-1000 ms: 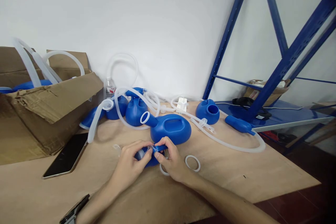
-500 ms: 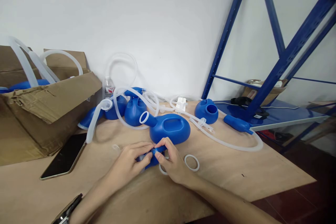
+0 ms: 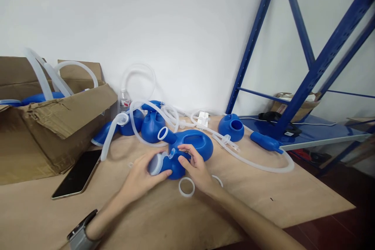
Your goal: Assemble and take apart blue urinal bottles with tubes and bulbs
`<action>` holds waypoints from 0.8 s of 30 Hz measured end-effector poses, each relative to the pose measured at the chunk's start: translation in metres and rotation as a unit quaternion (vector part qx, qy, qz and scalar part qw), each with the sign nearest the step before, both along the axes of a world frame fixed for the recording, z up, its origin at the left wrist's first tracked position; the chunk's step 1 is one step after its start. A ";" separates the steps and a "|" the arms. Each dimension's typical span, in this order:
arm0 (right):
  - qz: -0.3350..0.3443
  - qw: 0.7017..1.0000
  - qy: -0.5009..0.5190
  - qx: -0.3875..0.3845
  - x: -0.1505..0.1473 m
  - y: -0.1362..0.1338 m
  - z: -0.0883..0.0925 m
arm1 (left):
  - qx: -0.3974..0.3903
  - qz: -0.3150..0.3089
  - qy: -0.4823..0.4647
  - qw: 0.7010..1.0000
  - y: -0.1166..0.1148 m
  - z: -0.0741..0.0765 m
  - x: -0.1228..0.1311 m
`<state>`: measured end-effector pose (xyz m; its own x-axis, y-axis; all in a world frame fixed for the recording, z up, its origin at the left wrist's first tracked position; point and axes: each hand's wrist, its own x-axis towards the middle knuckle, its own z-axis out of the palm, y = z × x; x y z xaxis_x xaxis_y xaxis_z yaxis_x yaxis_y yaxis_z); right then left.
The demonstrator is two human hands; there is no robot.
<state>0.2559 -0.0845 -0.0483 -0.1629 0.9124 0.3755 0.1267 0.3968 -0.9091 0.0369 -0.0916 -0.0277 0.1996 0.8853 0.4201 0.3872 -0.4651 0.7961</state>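
Observation:
A small blue plastic urinal bottle (image 3: 176, 168) lies between my hands, its translucent white lid (image 3: 156, 164) facing left. My left hand (image 3: 145, 172) is curled around the lid end, thumb on the blue body. My right hand (image 3: 197, 166) holds the bottle's right side, thumb and index finger bent against it. A clear strap-like piece (image 3: 170, 154) runs from the lid over the top. Right behind stands a larger blue urinal bottle (image 3: 205, 149) with a handle and a white-rimmed spout. One white ring (image 3: 186, 195) lies in front of my right hand; another ring (image 3: 218, 180) is partly hidden behind it.
To the left stand a cardboard box (image 3: 58, 125) of blue bottles and hoses and a black phone (image 3: 77, 174). Along the wall are a water bottle (image 3: 124, 99), more blue bottles (image 3: 152, 126), clear hoses (image 3: 254, 166) and a blue open-necked pot (image 3: 227, 127). Blue shelving (image 3: 319, 129) is at right.
The blue bottle has turned, and its translucent lid now shows at left. My left hand went from pinching the top to wrapping the lid end. My right hand's fingers moved apart from my left's.

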 end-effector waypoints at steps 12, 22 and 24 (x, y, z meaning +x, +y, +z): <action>0.095 0.988 0.015 -0.124 -0.007 0.008 0.000 | -0.265 0.009 -0.322 0.909 0.015 -0.009 0.001; 0.140 0.974 0.093 -0.149 -0.006 0.003 -0.016 | -0.175 -0.009 -0.343 0.923 0.010 -0.022 0.006; 0.141 0.973 0.098 -0.151 -0.008 0.000 -0.018 | -0.143 -0.004 -0.345 0.928 0.008 -0.025 0.007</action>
